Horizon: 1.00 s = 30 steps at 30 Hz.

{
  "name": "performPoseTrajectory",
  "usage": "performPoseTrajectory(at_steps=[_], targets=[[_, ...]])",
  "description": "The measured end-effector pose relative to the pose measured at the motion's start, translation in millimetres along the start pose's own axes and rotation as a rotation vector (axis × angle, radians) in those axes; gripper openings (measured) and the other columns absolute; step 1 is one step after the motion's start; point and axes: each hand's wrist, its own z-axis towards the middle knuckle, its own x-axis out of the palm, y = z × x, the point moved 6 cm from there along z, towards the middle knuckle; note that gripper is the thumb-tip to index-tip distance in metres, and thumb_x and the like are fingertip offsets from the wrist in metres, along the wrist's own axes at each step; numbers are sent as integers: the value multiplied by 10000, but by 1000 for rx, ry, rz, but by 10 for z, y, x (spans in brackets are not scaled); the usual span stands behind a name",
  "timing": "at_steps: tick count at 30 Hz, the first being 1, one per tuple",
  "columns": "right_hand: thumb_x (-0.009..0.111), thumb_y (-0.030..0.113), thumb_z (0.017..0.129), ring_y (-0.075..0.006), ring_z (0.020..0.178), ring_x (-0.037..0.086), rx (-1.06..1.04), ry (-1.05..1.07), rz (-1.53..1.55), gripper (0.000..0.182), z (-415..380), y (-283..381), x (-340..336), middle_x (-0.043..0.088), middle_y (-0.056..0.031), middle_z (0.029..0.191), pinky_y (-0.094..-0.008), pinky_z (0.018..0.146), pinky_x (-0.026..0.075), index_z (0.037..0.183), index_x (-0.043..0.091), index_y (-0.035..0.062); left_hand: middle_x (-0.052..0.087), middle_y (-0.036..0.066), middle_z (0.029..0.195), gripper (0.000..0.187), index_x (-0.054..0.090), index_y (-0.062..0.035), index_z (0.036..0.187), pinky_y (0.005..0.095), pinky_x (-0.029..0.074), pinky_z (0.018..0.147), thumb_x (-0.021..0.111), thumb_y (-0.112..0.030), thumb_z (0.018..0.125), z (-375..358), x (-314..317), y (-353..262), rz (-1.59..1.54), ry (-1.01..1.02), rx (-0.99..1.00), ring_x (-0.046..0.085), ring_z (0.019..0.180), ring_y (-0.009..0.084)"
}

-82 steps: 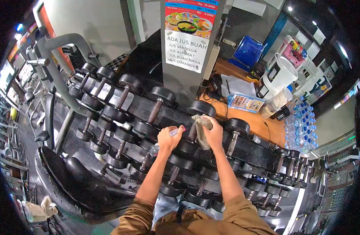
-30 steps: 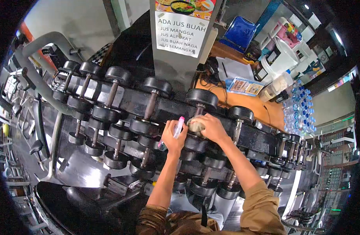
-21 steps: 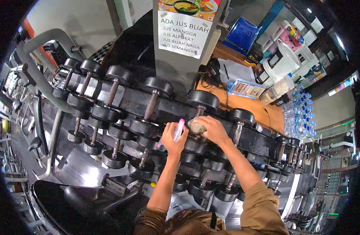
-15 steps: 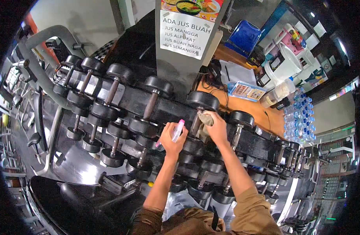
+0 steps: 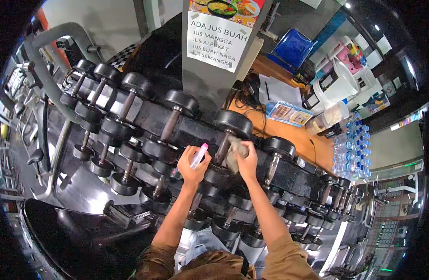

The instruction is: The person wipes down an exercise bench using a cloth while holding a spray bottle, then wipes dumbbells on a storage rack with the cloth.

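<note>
A gym room: the black rack (image 5: 196, 128) carries five big dumbbells on top. Left of the dumbbell (image 5: 222, 149), the left hand (image 5: 190, 164) grips one spray bottle (image 5: 192, 162); the right hand (image 5: 247, 161) presses one cloth (image 5: 234, 151) on its handle.

Single head camera, fisheye, dark vignette at frame corners. Looks forward and steeply down from above person's own arms, which enter from bottom centre. Near view: left hand (image 5: 190, 164) and right hand (image 5: 246, 162) mid-frame, over dumbbell rack (image 5: 186, 128) running diagonally upper left to lower right. Poster (image 5: 218, 38) top centre, table (image 5: 296, 135) right of centre. No second view.
</note>
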Motion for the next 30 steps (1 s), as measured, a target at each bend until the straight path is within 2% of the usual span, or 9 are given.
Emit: performPoseTrajectory(at_steps=[1,3,7,13,15,20,25,29,30], targets=[[700,94,847,-226,912,618,73,-73,8,246,57,-92,43,650,-121,949,-359,844,471,1038,559,27,564,101,705,164,639,-34,796,316,447,571,755,-127,726,7,-1,-12,21,3,-8,566,595,241],[684,113,875,-202,917,587,174,-108,185,248,89,-258,231,619,-98,958,-334,850,451,1047,529,24,566,95,705,162,645,-35,797,314,445,563,754,-127,722,7,-5,-11,25,7,-32,562,581,227],[666,115,890,-182,919,565,284,49,333,237,-43,-412,338,593,-77,963,-318,848,439,1046,509,31,562,88,702,155,655,-35,805,298,434,554,748,-124,718,-7,-19,-15,17,-9,-45,556,572,208],[706,128,844,-190,983,648,51,311,-3,303,-169,11,39,652,-104,993,-332,858,486,1086,540,53,542,80,693,155,645,-18,807,279,423,556,735,-114,726,-7,-18,-22,-21,4,-67,539,573,173],[706,103,814,-233,975,693,-36,555,-32,289,-116,287,3,679,-124,989,-327,818,512,1075,586,75,537,82,692,162,635,-7,806,269,417,563,732,-112,730,2,-27,-79,22,1,-31,520,575,160],[674,43,762,-356,873,668,-381,284,-315,270,289,857,123,682,-137,969,-444,724,533,1011,628,135,529,78,705,146,619,8,814,266,414,587,714,-77,742,-23,-12,-78,1,24,-25,515,605,149],[615,28,758,-368,889,663,-439,509,-432,242,297,757,420,691,-151,962,-459,769,536,987,636,103,544,90,733,138,625,7,842,268,431,613,701,-60,748,-4,-8,-15,1,18,23,534,631,168],[648,52,745,-374,868,673,-347,915,-461,233,23,669,568,691,-179,881,-481,769,539,972,614,93,556,89,746,125,625,9,857,279,445,633,683,-37,756,-23,7,0,-63,12,10,557,652,175],[648,49,740,-373,861,675,-366,878,-428,247,3,672,549,692,-178,879,-480,763,539,980,618,102,563,86,755,112,618,16,838,276,441,640,677,-34,757,-21,-1,-30,-56,19,7,561,665,165]])
